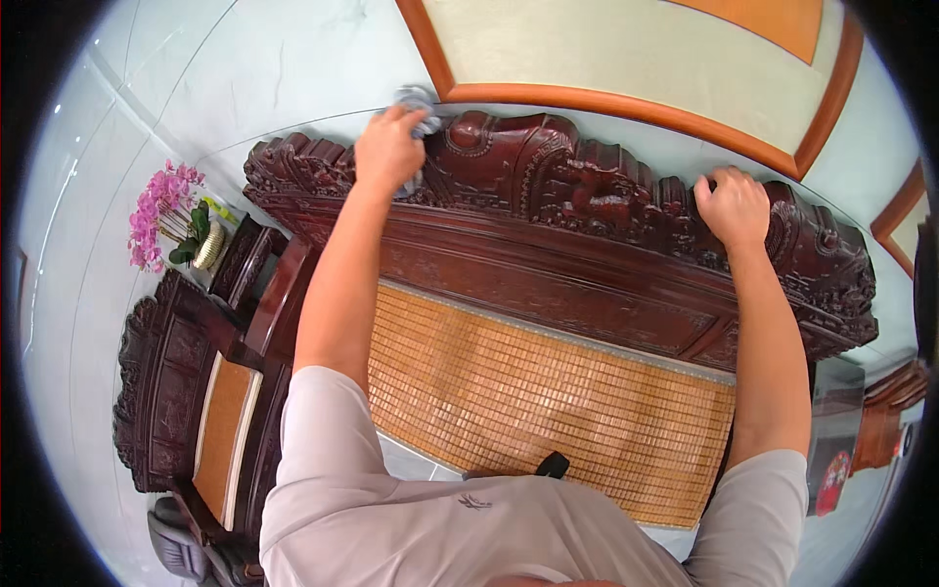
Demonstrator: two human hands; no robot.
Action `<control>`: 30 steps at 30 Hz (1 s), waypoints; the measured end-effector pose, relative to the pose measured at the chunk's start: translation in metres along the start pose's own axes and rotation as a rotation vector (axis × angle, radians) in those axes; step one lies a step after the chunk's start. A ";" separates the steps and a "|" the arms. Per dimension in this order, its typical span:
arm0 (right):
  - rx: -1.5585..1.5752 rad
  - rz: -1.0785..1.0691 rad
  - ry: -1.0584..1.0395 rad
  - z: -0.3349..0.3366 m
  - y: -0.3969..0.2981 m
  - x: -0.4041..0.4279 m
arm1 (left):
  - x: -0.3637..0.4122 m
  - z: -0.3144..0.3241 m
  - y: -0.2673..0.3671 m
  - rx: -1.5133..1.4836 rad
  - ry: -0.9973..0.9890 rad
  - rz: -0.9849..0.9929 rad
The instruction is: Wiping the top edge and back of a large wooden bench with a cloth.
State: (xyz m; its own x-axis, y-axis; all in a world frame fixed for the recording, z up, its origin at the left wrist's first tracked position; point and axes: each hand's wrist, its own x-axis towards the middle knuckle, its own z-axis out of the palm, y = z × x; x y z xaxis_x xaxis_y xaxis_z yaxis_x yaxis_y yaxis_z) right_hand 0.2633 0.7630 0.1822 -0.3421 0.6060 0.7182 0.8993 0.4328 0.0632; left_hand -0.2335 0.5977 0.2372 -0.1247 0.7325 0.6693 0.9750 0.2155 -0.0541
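Note:
A carved dark wooden bench back (506,169) stretches across the view before me. At the left part of its crest, my left hand (389,150) holds a crumpled grey cloth (419,103) against the wood. Part of the cloth hangs below the hand and shows under the wrist. Farther right, my right hand (736,204) rests on the top of the crest, its fingertips curled over the far edge and partly hidden. Below the back lies a seat mat of small bamboo tiles (543,396).
A large orange-framed panel (623,99) hangs on the pale wall just behind the crest. To the left are pink orchids (158,216) in a gold pot (210,246) on a small dark stand. A carved armchair (165,411) with a tan cushion (227,440) stands below them.

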 end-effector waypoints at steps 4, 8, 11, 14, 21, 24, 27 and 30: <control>0.014 0.023 -0.042 -0.003 -0.003 -0.002 | 0.005 -0.001 0.028 0.007 -0.043 0.005; -0.004 0.013 -0.035 0.000 -0.002 -0.002 | 0.032 -0.015 0.019 -0.290 -0.307 -0.181; 0.010 0.031 -0.049 -0.004 0.002 -0.002 | 0.049 -0.025 0.049 -0.236 -0.402 -0.259; 0.027 0.015 -0.012 0.001 0.004 0.000 | 0.035 -0.008 0.041 -0.205 -0.273 -0.180; 0.018 0.019 -0.025 0.001 0.006 -0.002 | 0.000 -0.012 0.031 -0.460 -0.181 -0.186; 0.014 0.027 -0.059 -0.001 0.003 -0.005 | -0.015 -0.023 0.036 -0.509 -0.153 -0.133; 0.011 0.037 -0.116 -0.003 0.002 -0.004 | 0.003 -0.026 0.051 -0.246 -0.228 -0.185; 0.019 0.047 -0.102 -0.003 0.004 -0.005 | 0.035 -0.025 0.059 -0.110 -0.349 -0.233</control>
State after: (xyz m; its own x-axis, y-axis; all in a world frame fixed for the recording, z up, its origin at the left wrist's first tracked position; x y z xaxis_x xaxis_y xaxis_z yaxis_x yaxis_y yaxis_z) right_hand 0.2696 0.7600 0.1805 -0.3267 0.6905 0.6453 0.9098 0.4146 0.0171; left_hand -0.1758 0.6202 0.2757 -0.3799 0.8511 0.3624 0.9249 0.3444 0.1609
